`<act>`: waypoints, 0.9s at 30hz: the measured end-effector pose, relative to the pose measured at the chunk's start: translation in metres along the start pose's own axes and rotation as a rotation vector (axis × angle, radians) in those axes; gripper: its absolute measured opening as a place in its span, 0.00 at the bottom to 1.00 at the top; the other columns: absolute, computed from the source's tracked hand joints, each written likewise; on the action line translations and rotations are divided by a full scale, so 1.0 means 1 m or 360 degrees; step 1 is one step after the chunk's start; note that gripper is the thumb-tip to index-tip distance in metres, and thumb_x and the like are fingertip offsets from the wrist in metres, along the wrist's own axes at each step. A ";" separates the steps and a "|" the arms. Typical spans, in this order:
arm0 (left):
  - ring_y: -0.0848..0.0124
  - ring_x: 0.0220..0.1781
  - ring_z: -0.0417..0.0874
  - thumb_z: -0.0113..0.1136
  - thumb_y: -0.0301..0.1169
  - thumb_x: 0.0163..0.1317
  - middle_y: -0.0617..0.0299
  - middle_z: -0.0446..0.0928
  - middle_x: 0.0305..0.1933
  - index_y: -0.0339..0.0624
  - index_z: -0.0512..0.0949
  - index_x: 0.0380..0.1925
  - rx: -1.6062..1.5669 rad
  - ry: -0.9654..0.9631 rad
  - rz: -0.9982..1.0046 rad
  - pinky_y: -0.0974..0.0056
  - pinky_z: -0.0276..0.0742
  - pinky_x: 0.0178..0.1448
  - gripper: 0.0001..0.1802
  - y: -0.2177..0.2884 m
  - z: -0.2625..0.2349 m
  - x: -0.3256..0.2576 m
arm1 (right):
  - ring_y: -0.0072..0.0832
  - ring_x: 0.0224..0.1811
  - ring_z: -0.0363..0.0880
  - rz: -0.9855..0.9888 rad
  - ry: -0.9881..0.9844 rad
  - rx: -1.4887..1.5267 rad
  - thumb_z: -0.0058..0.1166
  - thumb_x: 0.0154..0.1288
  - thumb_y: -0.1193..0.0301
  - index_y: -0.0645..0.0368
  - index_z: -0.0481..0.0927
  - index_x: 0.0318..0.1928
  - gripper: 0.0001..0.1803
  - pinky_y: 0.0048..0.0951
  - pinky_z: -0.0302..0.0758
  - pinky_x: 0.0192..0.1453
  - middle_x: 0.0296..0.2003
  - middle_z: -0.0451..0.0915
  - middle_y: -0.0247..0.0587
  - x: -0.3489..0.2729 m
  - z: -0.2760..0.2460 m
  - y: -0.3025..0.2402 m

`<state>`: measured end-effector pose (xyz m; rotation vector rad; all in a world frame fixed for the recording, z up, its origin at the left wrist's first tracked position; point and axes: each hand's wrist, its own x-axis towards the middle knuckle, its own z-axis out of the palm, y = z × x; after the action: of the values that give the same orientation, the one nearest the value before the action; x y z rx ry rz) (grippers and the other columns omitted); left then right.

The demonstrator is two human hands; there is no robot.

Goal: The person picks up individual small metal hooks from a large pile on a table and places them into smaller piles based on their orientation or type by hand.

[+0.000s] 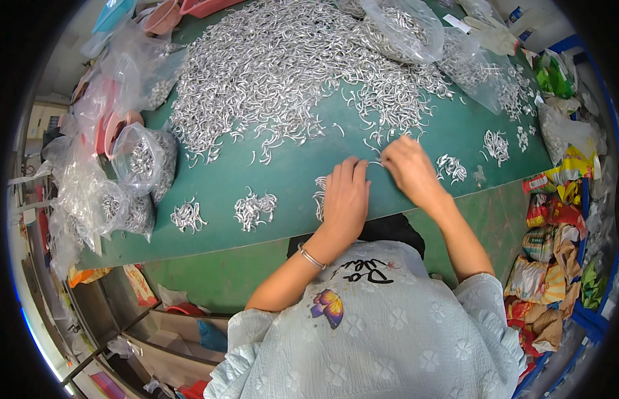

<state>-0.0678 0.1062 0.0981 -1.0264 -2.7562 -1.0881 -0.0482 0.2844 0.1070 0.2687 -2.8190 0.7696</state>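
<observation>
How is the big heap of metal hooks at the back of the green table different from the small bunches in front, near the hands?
The big heap spreads loose across the far side of the green table; the small bunches lie apart in a row near its front edge. The heap holds far more pieces, and each bunch only a few. The left hand rests beside one bunch; neither hand touches the heap. Both are the same silvery curved metal pieces.
</observation>
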 end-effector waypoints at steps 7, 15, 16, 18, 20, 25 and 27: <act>0.55 0.54 0.71 0.62 0.23 0.55 0.51 0.70 0.53 0.37 0.72 0.52 0.0186 -0.0017 0.0144 0.56 0.69 0.53 0.23 0.002 0.019 0.010 | 0.42 0.49 0.72 0.0060 0.0239 0.0227 0.61 0.55 0.76 0.61 0.78 0.38 0.09 0.37 0.69 0.53 0.43 0.77 0.42 0.031 -0.004 0.013; 0.58 0.45 0.74 0.61 0.25 0.54 0.55 0.71 0.46 0.38 0.76 0.45 -0.0002 -0.0094 0.0165 0.58 0.72 0.46 0.16 0.008 0.023 0.011 | 0.39 0.57 0.69 -0.0117 0.0009 -0.0071 0.61 0.55 0.75 0.59 0.78 0.36 0.08 0.38 0.64 0.58 0.51 0.75 0.39 0.028 -0.003 0.038; 0.59 0.45 0.74 0.61 0.24 0.54 0.55 0.71 0.45 0.37 0.76 0.44 -0.0027 -0.0038 0.0158 0.58 0.73 0.46 0.16 0.011 0.024 0.012 | 0.38 0.57 0.69 -0.0068 0.0004 -0.0100 0.61 0.55 0.75 0.59 0.78 0.36 0.07 0.38 0.64 0.58 0.51 0.75 0.39 0.027 -0.009 0.037; 0.58 0.45 0.74 0.59 0.22 0.52 0.55 0.72 0.45 0.36 0.77 0.43 0.0077 -0.0040 0.0233 0.58 0.73 0.47 0.16 0.009 0.026 0.013 | 0.38 0.54 0.71 -0.0031 0.0079 0.0030 0.62 0.54 0.74 0.59 0.78 0.35 0.08 0.38 0.65 0.57 0.47 0.77 0.39 0.036 -0.005 0.029; 0.58 0.45 0.74 0.57 0.21 0.51 0.55 0.72 0.44 0.35 0.77 0.42 0.0078 -0.0046 0.0287 0.58 0.73 0.48 0.16 0.009 0.028 0.012 | 0.38 0.52 0.71 -0.0014 0.0112 0.0156 0.63 0.54 0.74 0.59 0.78 0.35 0.09 0.38 0.66 0.56 0.44 0.77 0.39 0.053 0.005 0.017; 0.58 0.46 0.74 0.55 0.21 0.50 0.55 0.73 0.42 0.33 0.78 0.39 -0.0025 -0.0132 0.0308 0.58 0.72 0.49 0.14 0.002 0.020 0.006 | 0.38 0.43 0.69 -0.0108 0.0061 -0.0046 0.63 0.55 0.70 0.58 0.75 0.33 0.10 0.37 0.65 0.48 0.34 0.71 0.38 0.080 0.045 0.011; 0.58 0.46 0.74 0.56 0.21 0.51 0.56 0.73 0.41 0.34 0.78 0.38 0.0061 -0.0143 0.0264 0.57 0.70 0.50 0.12 -0.002 0.009 0.006 | 0.37 0.43 0.69 -0.0184 -0.0046 -0.0086 0.63 0.55 0.70 0.58 0.75 0.32 0.10 0.37 0.65 0.48 0.34 0.71 0.38 0.068 0.038 0.012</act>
<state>-0.0715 0.1146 0.0915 -1.3024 -2.6875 -0.9861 -0.1226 0.2668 0.0854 0.4332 -2.8167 0.6691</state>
